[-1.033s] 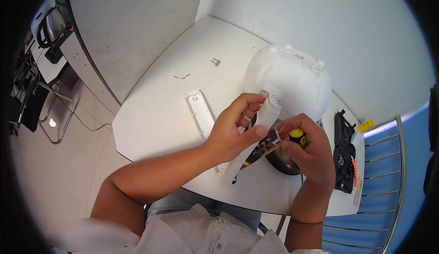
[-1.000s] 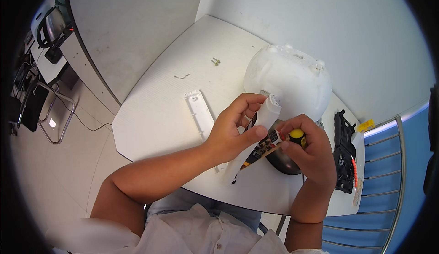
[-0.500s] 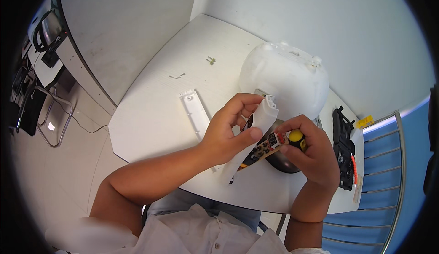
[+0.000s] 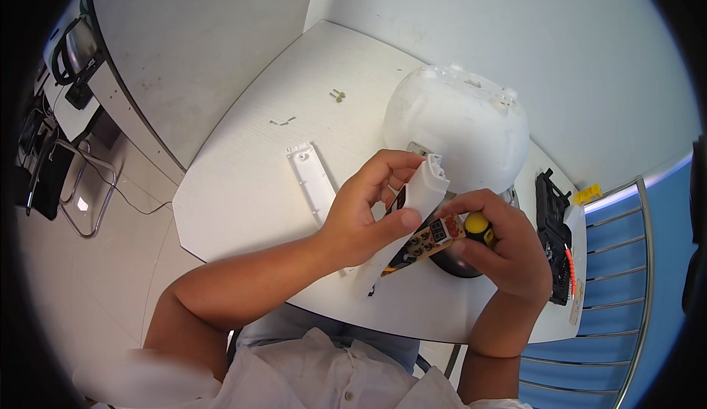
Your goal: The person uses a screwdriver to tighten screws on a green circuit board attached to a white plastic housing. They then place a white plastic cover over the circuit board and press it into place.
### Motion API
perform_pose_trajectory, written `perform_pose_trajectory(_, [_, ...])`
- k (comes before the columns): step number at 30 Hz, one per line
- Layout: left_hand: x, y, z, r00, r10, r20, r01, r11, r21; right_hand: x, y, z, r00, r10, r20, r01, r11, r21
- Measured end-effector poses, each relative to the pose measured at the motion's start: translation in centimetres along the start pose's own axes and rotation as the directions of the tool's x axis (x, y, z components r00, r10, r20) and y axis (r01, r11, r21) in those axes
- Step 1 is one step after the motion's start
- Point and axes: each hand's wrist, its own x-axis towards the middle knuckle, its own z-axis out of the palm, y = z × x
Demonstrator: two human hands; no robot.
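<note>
My left hand (image 4: 368,210) grips a long white plastic casing (image 4: 412,210) tilted over the table's near edge. A small brown circuit board (image 4: 426,241) with dark parts and a small display sticks out from under the casing. My right hand (image 4: 504,243) holds a yellow-handled screwdriver (image 4: 477,225) against the board. A large white rounded appliance body (image 4: 456,125) stands just behind both hands.
A flat white plastic cover strip (image 4: 313,181) lies on the white table (image 4: 243,188) left of my hands. Small screws (image 4: 337,96) and thin metal bits (image 4: 282,122) lie farther back. A black tool (image 4: 554,236) rests at the right edge beside a blue railing (image 4: 633,291).
The circuit board has slid further out from under the white casing. My hands stay in the same place.
</note>
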Motion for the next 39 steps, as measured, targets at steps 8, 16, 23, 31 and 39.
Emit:
perform_pose_trajectory(8, [-0.1,0.0,0.1,1.000,-0.007,0.010,0.007,0.998,-0.070,-0.1,0.4,0.2,0.997,-0.078,0.019,0.078,0.996,-0.045])
perform_pose_trajectory(16, [-0.1,0.0,-0.1,1.000,-0.002,0.018,0.003,0.999,-0.040,-0.1,0.2,0.2,0.995,-0.096,0.018,0.097,0.992,-0.084])
perform_pose_trajectory(23, [-0.1,0.2,0.1,1.000,0.013,0.016,-0.011,0.996,-0.093,-0.2,-0.2,0.4,0.996,-0.092,-0.004,0.092,0.992,-0.092])
perform_pose_trajectory(31, [0.0,0.8,0.5,0.998,-0.059,0.002,0.059,0.993,-0.100,-0.6,-0.4,1.1,0.986,-0.140,-0.088,0.131,0.986,-0.098])
perform_pose_trajectory(39, [-0.2,0.6,0.0,0.995,-0.102,-0.008,0.100,0.986,-0.131,-0.2,-0.7,2.3,0.966,-0.124,-0.229,0.095,0.987,-0.131])
